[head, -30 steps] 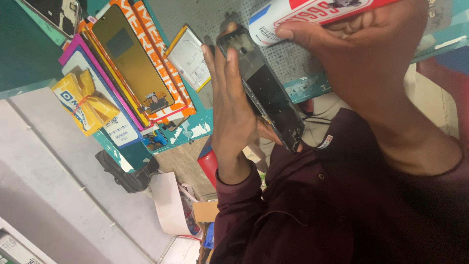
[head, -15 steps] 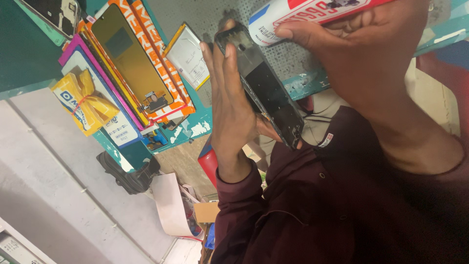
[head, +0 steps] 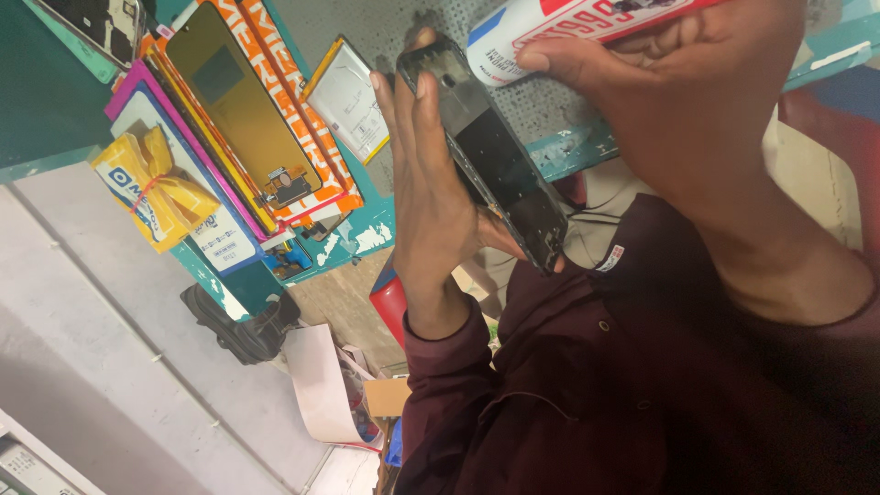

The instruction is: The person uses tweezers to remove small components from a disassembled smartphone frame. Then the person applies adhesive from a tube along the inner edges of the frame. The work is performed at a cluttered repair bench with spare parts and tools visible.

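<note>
The right hand (head: pixel 678 119) fills the upper right, fingers (head: pixel 550 62) wrapped round a white spray can (head: pixel 568 23) (red and blue print). The left hand (head: pixel 431 192) stands upright, fingers straight, cradling a dark phone frame (head: pixel 495 156) edge-on just below the can. Behind, a yellowish screen panel (head: pixel 238 110) lies on orange packaging on the teal surface (head: pixel 587 147).

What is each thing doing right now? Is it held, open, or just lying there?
Phone frame: held upright, insides showing.
Left hand: gripping the phone frame.
Tube: held, nozzle by the frame's top.
Right hand: wrapped around the tube.
Phone screen panel: lying on the table.
</note>
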